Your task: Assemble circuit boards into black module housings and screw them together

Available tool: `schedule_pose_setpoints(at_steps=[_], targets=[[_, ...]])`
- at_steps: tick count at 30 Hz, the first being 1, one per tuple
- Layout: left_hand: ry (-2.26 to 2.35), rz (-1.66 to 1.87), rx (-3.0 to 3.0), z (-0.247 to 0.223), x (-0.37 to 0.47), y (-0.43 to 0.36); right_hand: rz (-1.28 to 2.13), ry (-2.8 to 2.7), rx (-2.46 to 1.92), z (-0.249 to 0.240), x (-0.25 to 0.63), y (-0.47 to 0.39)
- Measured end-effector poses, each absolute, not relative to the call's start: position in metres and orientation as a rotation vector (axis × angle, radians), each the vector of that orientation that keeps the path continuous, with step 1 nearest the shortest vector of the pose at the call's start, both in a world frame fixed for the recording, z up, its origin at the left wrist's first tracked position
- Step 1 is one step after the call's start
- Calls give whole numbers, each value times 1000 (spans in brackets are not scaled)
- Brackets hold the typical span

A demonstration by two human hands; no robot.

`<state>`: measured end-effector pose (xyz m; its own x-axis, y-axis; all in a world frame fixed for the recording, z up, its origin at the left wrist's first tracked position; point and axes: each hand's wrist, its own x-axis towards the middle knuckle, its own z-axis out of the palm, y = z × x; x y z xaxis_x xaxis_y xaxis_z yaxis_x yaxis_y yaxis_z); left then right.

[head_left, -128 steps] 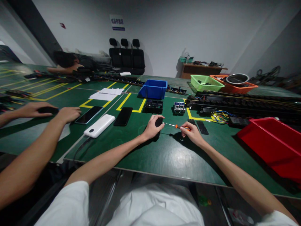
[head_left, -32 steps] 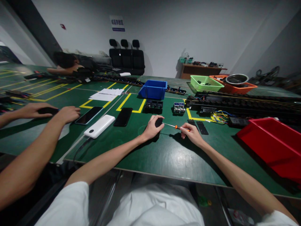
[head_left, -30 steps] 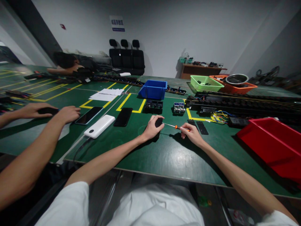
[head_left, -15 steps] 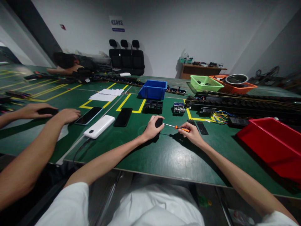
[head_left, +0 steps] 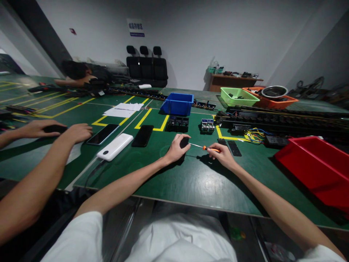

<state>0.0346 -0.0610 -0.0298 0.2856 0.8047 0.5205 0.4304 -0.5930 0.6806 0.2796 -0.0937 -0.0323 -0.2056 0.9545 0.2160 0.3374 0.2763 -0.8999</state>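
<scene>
My left hand [head_left: 176,148] is closed around a small black block-like part [head_left: 184,142] just above the table. A screwdriver [head_left: 214,149] with an orange and black handle is gripped in my right hand [head_left: 223,155]. Its thin metal shaft points left, and the tip meets the right side of the black part. Beyond my hands stand a black module [head_left: 177,123] and a silver module with blue tops [head_left: 207,125]. Two flat dark plates [head_left: 234,148] lie just past my right hand.
On the left are a black phone [head_left: 142,136], a white power bank [head_left: 115,147] with a cable, and another phone [head_left: 103,134]. A co-worker's hands [head_left: 79,134] rest beside them. A blue bin [head_left: 178,104] stands behind; a red bin [head_left: 316,171] and long black assemblies [head_left: 278,122] are right.
My right hand's fingers have shifted slightly on the screwdriver handle. My left hand and the black part stay where they were.
</scene>
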Motion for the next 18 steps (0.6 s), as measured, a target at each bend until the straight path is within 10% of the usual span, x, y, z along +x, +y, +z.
schedule_pose_setpoints(at_steps=[18], targets=[[1102,1215,2162,-29,36,-62,930,-1663,-1147,-33,276,-95]])
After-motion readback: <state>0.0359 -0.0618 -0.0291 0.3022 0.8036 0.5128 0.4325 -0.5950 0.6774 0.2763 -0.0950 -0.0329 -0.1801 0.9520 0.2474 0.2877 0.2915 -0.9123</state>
